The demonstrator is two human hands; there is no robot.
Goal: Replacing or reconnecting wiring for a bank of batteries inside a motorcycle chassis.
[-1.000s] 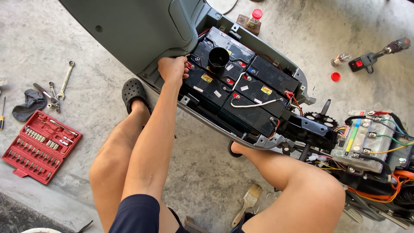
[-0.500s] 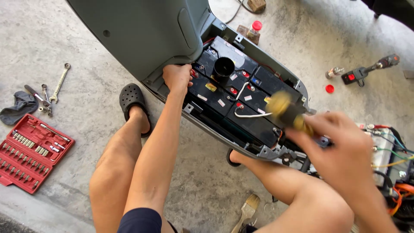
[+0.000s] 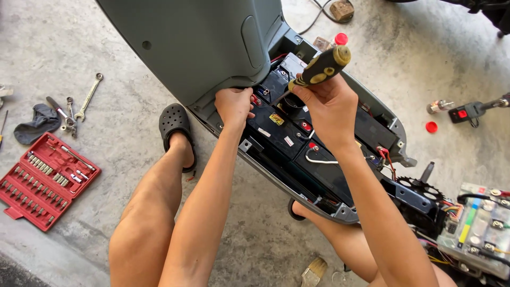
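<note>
Yellow-black screwdriver in right hand, tip hidden among batteries.

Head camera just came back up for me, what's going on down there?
A person sits on a concrete floor over an opened grey scooter body with black batteries exposed. The right hand grips a yellow-and-black screwdriver, tip down among the batteries. The left hand rests on the compartment's edge. A red socket set and wrenches lie to the left.

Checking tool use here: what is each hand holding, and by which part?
Right hand grips a screwdriver by its yellow-black handle. Left hand holds nothing, resting on the battery bay's edge.
</note>
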